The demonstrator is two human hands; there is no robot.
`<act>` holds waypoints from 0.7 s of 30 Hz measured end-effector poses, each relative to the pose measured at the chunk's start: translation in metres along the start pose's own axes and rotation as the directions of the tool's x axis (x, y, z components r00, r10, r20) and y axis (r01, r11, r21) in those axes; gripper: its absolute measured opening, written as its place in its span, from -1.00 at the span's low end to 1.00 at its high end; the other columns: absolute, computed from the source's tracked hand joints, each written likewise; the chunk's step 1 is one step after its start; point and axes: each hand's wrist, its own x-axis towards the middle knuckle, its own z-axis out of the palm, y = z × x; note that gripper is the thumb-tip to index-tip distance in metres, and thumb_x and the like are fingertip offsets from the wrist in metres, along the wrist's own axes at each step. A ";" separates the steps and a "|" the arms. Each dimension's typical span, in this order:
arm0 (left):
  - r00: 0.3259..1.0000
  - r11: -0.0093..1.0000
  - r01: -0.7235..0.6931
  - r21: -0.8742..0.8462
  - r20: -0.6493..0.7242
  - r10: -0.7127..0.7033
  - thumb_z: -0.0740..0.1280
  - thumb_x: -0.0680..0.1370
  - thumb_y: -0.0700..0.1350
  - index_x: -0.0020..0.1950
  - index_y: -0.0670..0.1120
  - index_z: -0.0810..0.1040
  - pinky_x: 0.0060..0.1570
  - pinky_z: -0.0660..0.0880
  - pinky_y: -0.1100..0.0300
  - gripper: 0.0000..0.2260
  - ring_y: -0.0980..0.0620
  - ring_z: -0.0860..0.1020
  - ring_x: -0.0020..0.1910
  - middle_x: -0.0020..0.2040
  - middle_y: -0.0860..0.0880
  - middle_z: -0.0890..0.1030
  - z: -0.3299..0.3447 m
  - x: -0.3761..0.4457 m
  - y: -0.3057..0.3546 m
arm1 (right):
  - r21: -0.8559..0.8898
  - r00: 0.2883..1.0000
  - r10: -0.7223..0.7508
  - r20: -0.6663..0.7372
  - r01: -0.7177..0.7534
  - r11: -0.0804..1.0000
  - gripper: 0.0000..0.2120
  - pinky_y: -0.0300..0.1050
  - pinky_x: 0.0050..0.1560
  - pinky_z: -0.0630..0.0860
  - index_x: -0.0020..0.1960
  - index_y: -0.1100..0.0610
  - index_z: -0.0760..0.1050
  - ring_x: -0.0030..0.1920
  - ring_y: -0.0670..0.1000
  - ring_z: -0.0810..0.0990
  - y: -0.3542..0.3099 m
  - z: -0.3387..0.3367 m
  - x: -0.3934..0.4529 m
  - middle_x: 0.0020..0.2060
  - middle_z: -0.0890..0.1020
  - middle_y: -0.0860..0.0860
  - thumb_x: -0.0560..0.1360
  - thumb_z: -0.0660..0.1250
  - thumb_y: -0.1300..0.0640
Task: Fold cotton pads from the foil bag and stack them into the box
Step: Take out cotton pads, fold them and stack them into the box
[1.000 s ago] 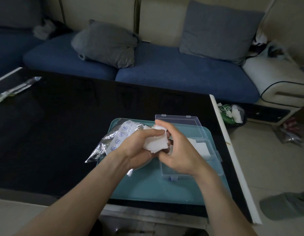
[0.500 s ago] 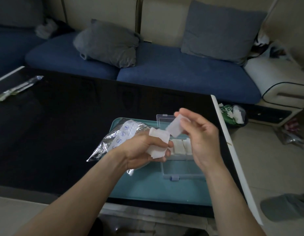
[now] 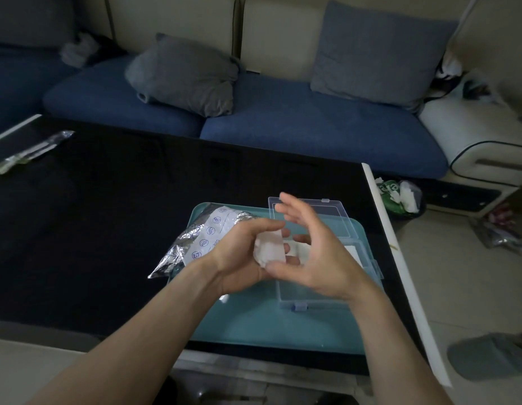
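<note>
On my feed the foil bag [image 3: 195,244] lies crumpled on the left part of the teal tray [image 3: 268,325], and its white panel carries a column of small round blue icons with a word beside them that looks like "Date", though I can't read it with any confidence. My left hand [image 3: 239,255] is curled around a small wad of white cotton pads [image 3: 270,249], thumb over the top, just above the tray. My right hand [image 3: 312,252] is beside it with fingers spread and relaxed, holding nothing; its thumb tip sits right against the lower edge of the pads. The fingers are blurred, so I can't say whether they touch the pads higher up. The clear plastic box [image 3: 312,290] sits on the right half of the tray with its lid [image 3: 335,214] thrown back; my right hand covers much of its inside, and I can make out only pale white pieces in the far section. On the floor past the black table [image 3: 108,214] a green bag [image 3: 397,197] shows white lettering that is cut off and unreadable. A clear wrapper [image 3: 29,154] lies at the table's far left, its contents too dim to make out. The blue sofa [image 3: 312,124] behind carries two grey cushions [image 3: 186,77].
</note>
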 end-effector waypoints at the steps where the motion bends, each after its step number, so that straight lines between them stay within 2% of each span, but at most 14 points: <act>1: 1.000 1.000 -0.008 -0.011 0.007 0.008 0.31 0.50 -0.12 0.17 -0.13 0.42 -0.02 0.51 0.03 -0.73 -0.12 0.57 -0.14 -0.14 -0.14 0.64 -0.001 0.001 0.000 | -0.031 0.999 0.016 0.046 -0.014 0.999 0.04 -0.43 0.14 0.46 0.57 -0.22 0.13 0.38 -0.31 0.39 0.000 0.002 -0.001 0.41 0.37 -0.31 0.29 0.65 0.12; 2: 1.000 1.000 -0.022 -0.011 0.022 0.022 0.32 0.48 -0.15 0.16 -0.13 0.46 -0.01 0.51 0.02 -0.73 -0.15 0.55 -0.11 -0.11 -0.16 0.62 -0.003 0.002 -0.001 | -0.076 0.999 0.018 0.050 -0.014 0.997 0.08 -0.35 0.17 0.51 0.56 -0.25 0.12 0.36 -0.26 0.43 0.001 0.004 -0.002 0.38 0.39 -0.33 0.25 0.67 0.10; 4: 0.999 0.999 -0.042 0.023 0.024 0.041 0.32 0.47 -0.18 0.21 -0.13 0.54 0.00 0.50 0.04 -0.69 -0.14 0.55 -0.09 -0.05 -0.17 0.58 -0.005 0.005 -0.004 | -0.128 1.000 -0.004 -0.016 0.002 0.992 0.04 -0.23 0.20 0.53 0.55 -0.22 0.18 0.30 -0.20 0.50 0.002 0.008 0.000 0.27 0.50 -0.31 0.25 0.67 0.09; 7: 0.998 0.997 -0.067 0.044 0.007 0.067 0.27 0.54 -0.21 0.24 -0.11 0.56 -0.10 0.50 0.13 -0.72 -0.04 0.60 -0.12 0.02 -0.12 0.64 -0.002 0.006 -0.006 | -0.140 0.994 -0.033 -0.105 0.018 0.990 -0.04 -0.11 0.21 0.52 0.51 -0.21 0.26 0.24 -0.12 0.54 0.005 0.004 0.002 0.17 0.58 -0.24 0.24 0.66 0.06; 9: 0.998 0.998 -0.062 0.018 0.003 0.062 0.31 0.51 -0.19 0.13 -0.10 0.56 -0.20 0.53 0.16 -0.80 -0.01 0.59 -0.22 -0.10 -0.09 0.64 -0.003 0.009 -0.007 | -0.137 0.996 -0.020 -0.088 0.008 0.990 -0.01 -0.14 0.21 0.52 0.51 -0.22 0.27 0.26 -0.15 0.53 0.005 0.000 0.001 0.21 0.56 -0.22 0.20 0.68 -0.03; 11: 0.996 0.995 -0.087 0.045 -0.004 0.087 0.36 0.47 -0.18 0.03 -0.14 0.51 -0.24 0.56 0.16 -0.84 -0.01 0.57 -0.29 -0.20 -0.11 0.57 -0.004 0.011 -0.009 | -0.210 0.999 0.002 -0.042 -0.010 0.978 0.01 -0.19 0.27 0.48 0.49 -0.20 0.30 0.30 -0.21 0.48 -0.002 0.001 -0.002 0.28 0.51 -0.23 0.15 0.69 -0.12; 13: 0.994 0.992 -0.108 0.060 0.015 0.108 0.40 0.46 -0.20 0.07 -0.22 0.52 -0.17 0.60 0.14 -0.78 -0.06 0.61 -0.20 -0.13 -0.16 0.60 -0.008 0.014 -0.013 | -0.239 0.997 0.050 -0.055 -0.062 0.969 -0.13 -0.11 0.27 0.52 0.40 -0.18 0.43 0.24 -0.17 0.52 -0.003 0.002 -0.004 0.23 0.55 -0.22 0.15 0.69 -0.12; 15: 0.991 0.992 -0.121 0.047 0.063 0.118 0.40 0.50 -0.22 0.27 -0.29 0.50 0.01 0.61 0.10 -0.64 -0.14 0.63 0.00 0.08 -0.27 0.61 -0.005 0.006 -0.011 | -0.200 0.995 0.075 -0.071 -0.088 0.976 -0.33 -0.02 0.14 0.61 0.26 -0.12 0.54 0.12 -0.11 0.62 -0.005 0.001 -0.004 0.12 0.61 -0.17 0.20 0.69 -0.04; 16: 0.989 0.992 -0.127 0.025 0.077 0.125 0.38 0.51 -0.19 0.34 -0.26 0.47 0.06 0.59 0.07 -0.59 -0.15 0.62 0.06 0.13 -0.28 0.60 -0.015 0.015 -0.014 | -0.197 0.995 0.074 -0.071 -0.087 0.977 -0.39 -0.04 0.08 0.64 0.26 -0.04 0.55 0.08 -0.06 0.65 -0.011 0.001 -0.003 0.12 0.63 -0.09 0.25 0.68 0.05; 17: 0.983 0.984 -0.167 0.056 0.087 0.161 0.41 0.50 -0.11 0.37 -0.15 0.48 0.06 0.57 0.03 -0.56 -0.13 0.62 0.07 0.13 -0.21 0.62 -0.027 0.020 -0.019 | -0.205 0.997 0.067 -0.049 -0.076 0.976 -0.41 -0.17 0.06 0.63 0.32 0.12 0.52 0.11 0.04 0.65 -0.017 0.002 0.001 0.18 0.61 0.07 0.35 0.63 0.19; 18: 0.973 0.972 -0.227 0.060 -0.038 0.229 0.50 0.44 0.04 0.37 0.02 0.49 0.01 0.57 0.02 -0.48 -0.06 0.63 0.03 0.09 -0.06 0.64 -0.080 0.052 -0.043 | -0.266 0.999 0.048 -0.006 -0.048 0.963 -0.42 -0.42 -0.01 0.53 0.43 0.36 0.37 0.21 0.21 0.57 -0.034 0.004 0.004 0.30 0.51 0.30 0.46 0.48 0.40; 19: 0.976 0.976 -0.218 -0.027 -0.033 0.217 0.56 0.29 0.22 0.34 0.20 0.48 -0.06 0.56 0.04 -0.36 0.04 0.64 -0.03 0.04 0.10 0.62 -0.126 0.092 -0.063 | -0.344 0.997 0.050 0.062 -0.026 0.939 -0.39 -0.58 -0.17 0.38 0.49 0.55 0.08 0.34 0.33 0.40 -0.072 0.003 -0.004 0.41 0.33 0.44 0.52 0.26 0.56; 20: 0.974 0.972 -0.228 -0.057 0.006 0.228 0.56 0.18 0.34 0.31 0.29 0.47 -0.09 0.56 0.05 -0.28 0.12 0.62 -0.10 0.00 0.17 0.59 -0.151 0.116 -0.077 | -0.327 0.990 0.081 0.118 -0.038 0.944 -0.36 -0.56 -0.29 0.26 0.47 0.60 -0.20 0.40 0.32 0.29 -0.094 -0.001 -0.011 0.48 0.18 0.48 0.54 0.11 0.62; 21: 0.980 0.978 -0.187 -0.089 0.054 0.192 0.56 0.17 0.34 0.28 0.27 0.48 -0.11 0.57 0.07 -0.30 0.13 0.61 -0.14 -0.03 0.17 0.58 -0.154 0.117 -0.077 | -0.260 0.982 0.097 0.161 -0.053 0.964 -0.32 -0.56 -0.28 0.25 0.47 0.57 -0.25 0.42 0.28 0.27 -0.096 -0.003 -0.014 0.50 0.17 0.45 0.55 0.14 0.58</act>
